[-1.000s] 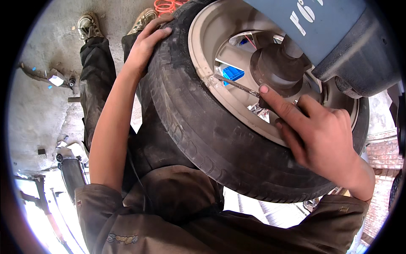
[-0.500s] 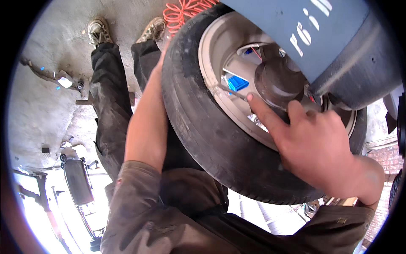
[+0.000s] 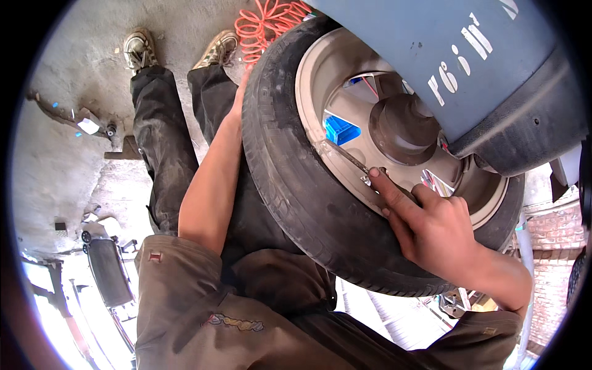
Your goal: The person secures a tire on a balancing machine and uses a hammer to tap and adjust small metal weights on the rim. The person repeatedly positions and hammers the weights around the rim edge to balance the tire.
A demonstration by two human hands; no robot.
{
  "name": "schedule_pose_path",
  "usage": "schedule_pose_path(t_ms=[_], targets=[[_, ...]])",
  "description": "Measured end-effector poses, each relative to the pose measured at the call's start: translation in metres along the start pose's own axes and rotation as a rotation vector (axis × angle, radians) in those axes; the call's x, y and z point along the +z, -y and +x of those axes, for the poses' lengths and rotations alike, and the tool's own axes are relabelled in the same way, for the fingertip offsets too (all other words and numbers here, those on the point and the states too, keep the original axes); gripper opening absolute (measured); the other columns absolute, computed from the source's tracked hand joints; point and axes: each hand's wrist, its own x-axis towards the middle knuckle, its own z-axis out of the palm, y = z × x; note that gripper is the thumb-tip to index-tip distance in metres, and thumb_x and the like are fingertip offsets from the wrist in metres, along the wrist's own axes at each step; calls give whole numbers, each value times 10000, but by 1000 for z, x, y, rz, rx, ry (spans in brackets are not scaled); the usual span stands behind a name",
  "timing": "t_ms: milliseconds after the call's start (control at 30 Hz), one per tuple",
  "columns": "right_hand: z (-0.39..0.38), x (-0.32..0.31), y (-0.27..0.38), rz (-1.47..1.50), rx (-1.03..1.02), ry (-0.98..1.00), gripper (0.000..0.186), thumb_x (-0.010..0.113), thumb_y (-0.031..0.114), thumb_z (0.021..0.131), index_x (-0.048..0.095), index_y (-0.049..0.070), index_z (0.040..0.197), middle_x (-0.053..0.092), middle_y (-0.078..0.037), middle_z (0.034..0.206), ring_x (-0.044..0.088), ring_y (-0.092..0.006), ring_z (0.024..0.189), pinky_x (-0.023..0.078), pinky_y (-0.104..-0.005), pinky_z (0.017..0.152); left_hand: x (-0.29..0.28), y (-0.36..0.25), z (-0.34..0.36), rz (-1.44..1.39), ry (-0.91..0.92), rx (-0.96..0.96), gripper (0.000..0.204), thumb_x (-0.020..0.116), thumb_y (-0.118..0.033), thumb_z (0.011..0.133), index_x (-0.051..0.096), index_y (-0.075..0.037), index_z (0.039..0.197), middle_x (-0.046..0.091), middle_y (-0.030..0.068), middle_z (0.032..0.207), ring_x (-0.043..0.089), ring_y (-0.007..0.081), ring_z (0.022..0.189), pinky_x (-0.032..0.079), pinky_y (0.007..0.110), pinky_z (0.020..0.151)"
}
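Note:
A black tyre (image 3: pixel 290 209) on a silver alloy rim (image 3: pixel 351 191) is mounted on a dark metal hub (image 3: pixel 401 132) of a blue-grey machine (image 3: pixel 468 68). My right hand (image 3: pixel 425 228) grips a slim metal tool (image 3: pixel 348 157), index finger along it, its tip touching the rim lip near dull patches on the left side. My left hand (image 3: pixel 240 92) reaches along the tyre's far left side, and its fingers are mostly hidden behind the tyre. A blue plastic object (image 3: pixel 339 129) shows through the rim's spokes.
A coiled orange hose (image 3: pixel 265 28) lies beyond the tyre. My legs (image 3: pixel 160 142) and shoes stand on the concrete floor (image 3: pixel 74 172), where scraps and small parts lie at left. A long black padded item (image 3: pixel 108 271) is at lower left, a brick wall (image 3: pixel 549 228) at right.
My left hand has moved from the top of the tyre down behind its side. The tyre appears slightly lower in view, and my right hand with the tool has shifted slightly left and down.

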Motion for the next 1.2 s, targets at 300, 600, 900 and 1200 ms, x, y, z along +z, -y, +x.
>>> schedule_pose_path(t_ms=[300, 600, 900, 1200], targets=[[6, 0, -13, -135, -25, -41, 546, 751, 263, 929, 636, 79, 1431, 568, -69, 690, 597, -262, 470, 463, -404, 433, -5, 2, 8, -5, -17, 9, 719, 432, -630, 1071, 510, -102, 1553, 571, 132, 1533, 576, 320, 1353, 451, 498, 1163], [7, 18, -48, -116, -145, -162, 525, 823, 184, 840, 679, 44, 1326, 563, -71, 707, 607, -268, 548, 470, -402, 492, -8, 10, 13, 0, -19, 7, 709, 437, -620, 1072, 519, -99, 1545, 577, 133, 1523, 580, 317, 1346, 454, 491, 1159], [19, 26, -71, -329, -256, -303, 525, 861, 241, 820, 735, 138, 1320, 538, -18, 733, 567, -180, 545, 487, -334, 500, -14, 0, 22, 11, -25, 22, 698, 441, -610, 1073, 527, -97, 1538, 583, 134, 1513, 585, 315, 1339, 458, 484, 1154], [20, 28, -70, -376, -303, -363, 504, 874, 220, 812, 747, 140, 1293, 579, -23, 746, 591, -193, 568, 486, -325, 519, -23, 9, 15, 16, -29, 24, 687, 445, -600, 1074, 535, -94, 1530, 590, 136, 1503, 590, 312, 1332, 462, 477, 1149]])
